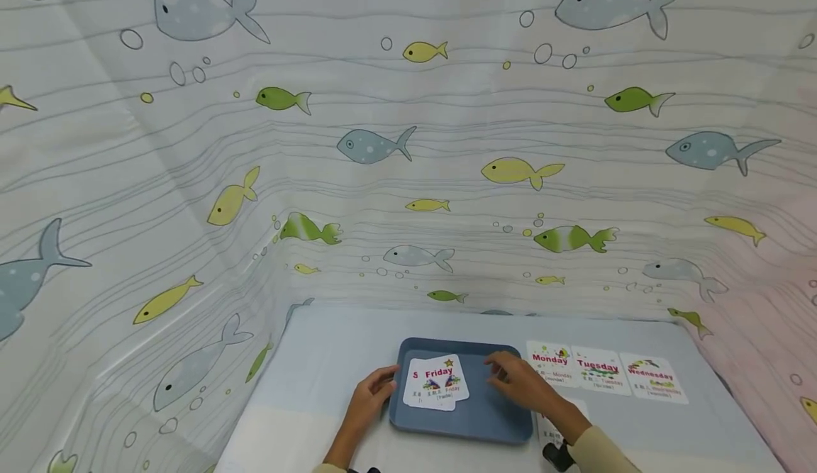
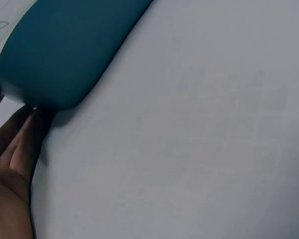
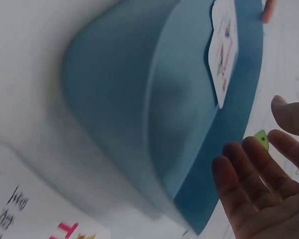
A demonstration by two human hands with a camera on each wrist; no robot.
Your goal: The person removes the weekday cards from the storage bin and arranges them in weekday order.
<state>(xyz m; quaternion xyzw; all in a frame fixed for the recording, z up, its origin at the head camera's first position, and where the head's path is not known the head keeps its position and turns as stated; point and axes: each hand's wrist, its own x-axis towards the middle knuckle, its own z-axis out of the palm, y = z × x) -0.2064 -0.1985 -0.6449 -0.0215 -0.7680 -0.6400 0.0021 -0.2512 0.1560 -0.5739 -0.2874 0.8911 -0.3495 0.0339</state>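
Note:
A blue tray (image 1: 459, 427) lies on the table. Inside it, the "Friday" card (image 1: 440, 374) covers part of another white card (image 1: 418, 402) with a red "S" showing. My left hand (image 1: 371, 396) is at the tray's left end, its fairly straight fingers (image 2: 25, 134) touching the outer wall. Over the tray's right part hovers my right hand (image 1: 510, 381), empty, with relaxed, slightly bent fingers; the right wrist view shows its palm (image 3: 269, 199). Beneath the right forearm, a partly hidden card (image 3: 30, 199) with a red "T" lies beside the tray.
Right of the tray, the "Monday" card (image 1: 552, 365), "Tuesday" card (image 1: 600, 371) and "Wednesday" card (image 1: 652, 379) form a row. A fish-printed curtain (image 1: 408, 182) surrounds the white table (image 1: 306, 402) at the back and sides.

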